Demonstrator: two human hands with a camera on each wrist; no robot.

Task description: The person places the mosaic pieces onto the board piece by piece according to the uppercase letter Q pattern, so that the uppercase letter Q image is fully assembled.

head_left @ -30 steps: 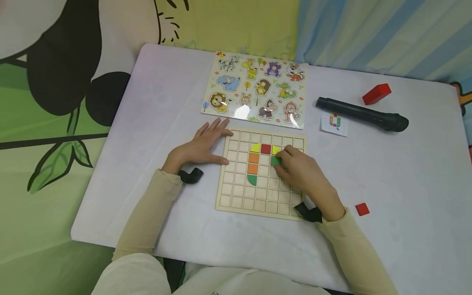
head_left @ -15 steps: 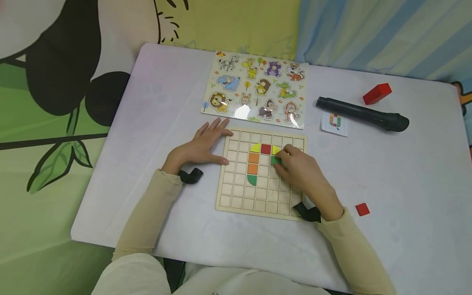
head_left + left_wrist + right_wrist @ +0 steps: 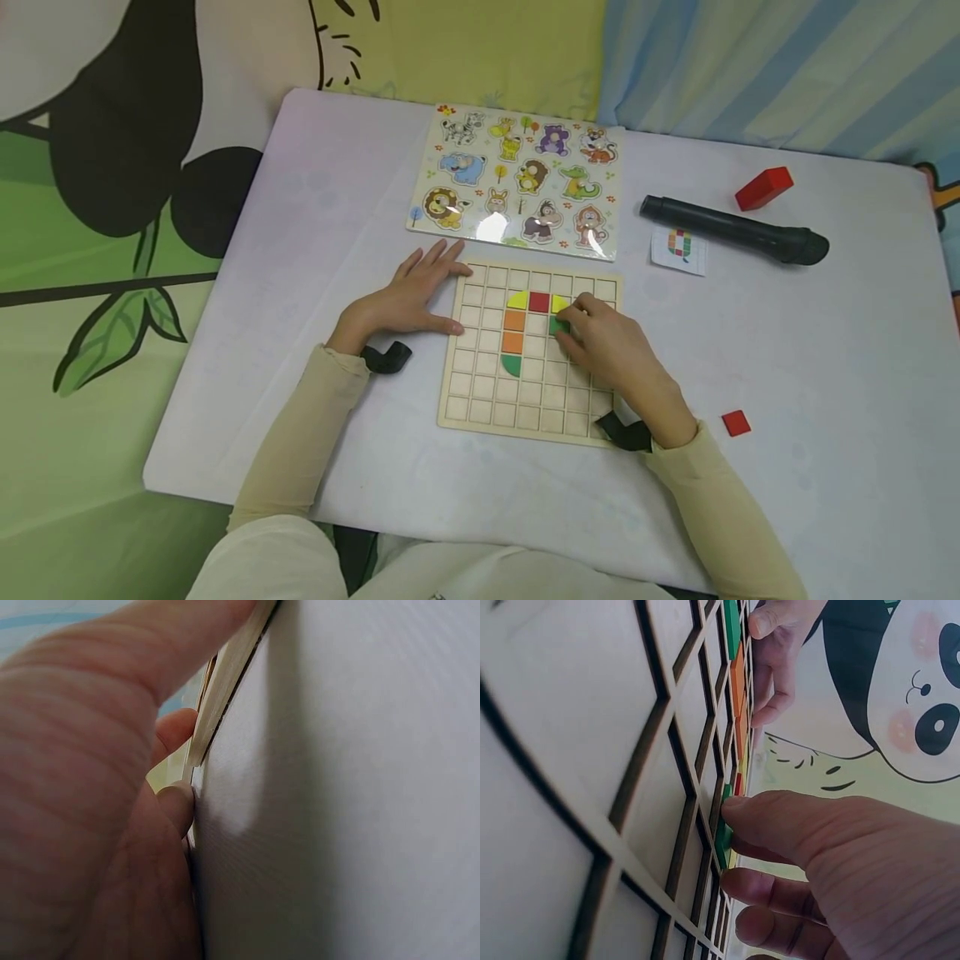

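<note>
A wooden grid board (image 3: pixel 487 412) lies on the table, with colored tiles set in some cells. My left hand (image 3: pixel 405 298) is spread flat on the tablecloth, thumb and little finger against the board's left edge. My right hand (image 3: pixel 611 342) reaches over the board's right side and pinches a green square tile (image 3: pixel 558 325) at its cell. In the right wrist view my thumb (image 3: pixel 769 814) presses on the green tile, with the fingers curled beside it. Left of it sit a dark red square (image 3: pixel 538 302), two orange squares (image 3: pixel 513 342), a yellow quarter-round (image 3: pixel 518 301) and a green quarter-round (image 3: pixel 512 365).
A red square tile (image 3: pixel 736 422) lies right of the board. Behind stand an animal puzzle board (image 3: pixel 487 192), a black microphone (image 3: pixel 731 229), a pattern card (image 3: pixel 678 250) and a red block (image 3: pixel 764 188). A striped curtain (image 3: pixel 750 75) hangs beyond the table's far edge.
Both hands and the tiles stay in place. The head view has shifted very slightly.
</note>
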